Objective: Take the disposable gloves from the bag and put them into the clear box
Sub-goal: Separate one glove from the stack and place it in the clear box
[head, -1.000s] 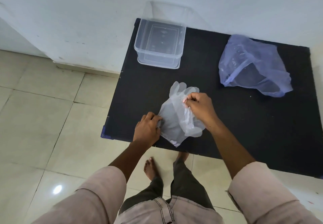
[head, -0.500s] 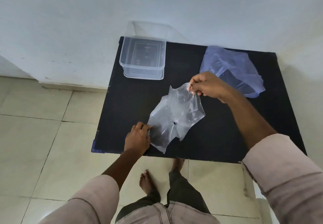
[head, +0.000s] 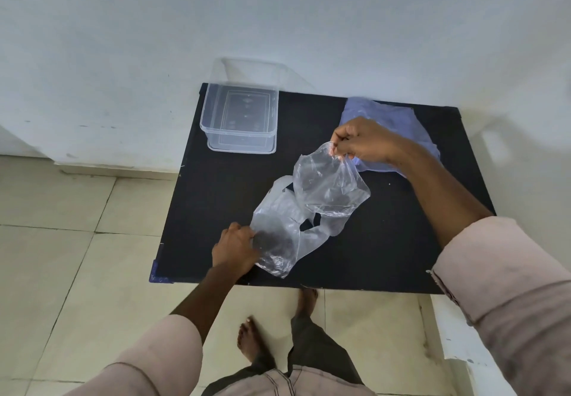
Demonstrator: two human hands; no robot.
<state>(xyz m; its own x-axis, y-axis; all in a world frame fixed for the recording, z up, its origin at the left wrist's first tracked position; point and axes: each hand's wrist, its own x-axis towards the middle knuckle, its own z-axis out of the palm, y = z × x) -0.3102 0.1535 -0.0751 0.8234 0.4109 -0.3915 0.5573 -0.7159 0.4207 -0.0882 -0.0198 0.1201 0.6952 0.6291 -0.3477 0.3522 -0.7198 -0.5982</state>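
Observation:
My right hand [head: 364,140] pinches the top edge of one thin clear disposable glove [head: 330,185] and holds it lifted above the black table [head: 386,241]. My left hand [head: 234,248] presses the rest of the clear gloves [head: 278,235] flat near the table's front left edge. The lifted glove hangs partly over the pile. The clear box [head: 241,117] stands open and empty at the back left corner. The bluish plastic bag [head: 398,123] lies at the back right, partly hidden behind my right hand.
The clear lid [head: 253,69] leans on the white wall behind the box. The table sits in a corner, with wall at the back and right. Tiled floor [head: 77,241] lies left and in front, and my feet [head: 253,340] stand below the front edge.
My right hand has pulled one glove up and away from the pile, toward the back right. My left hand stays pressing the pile down. The camera view has tilted up.

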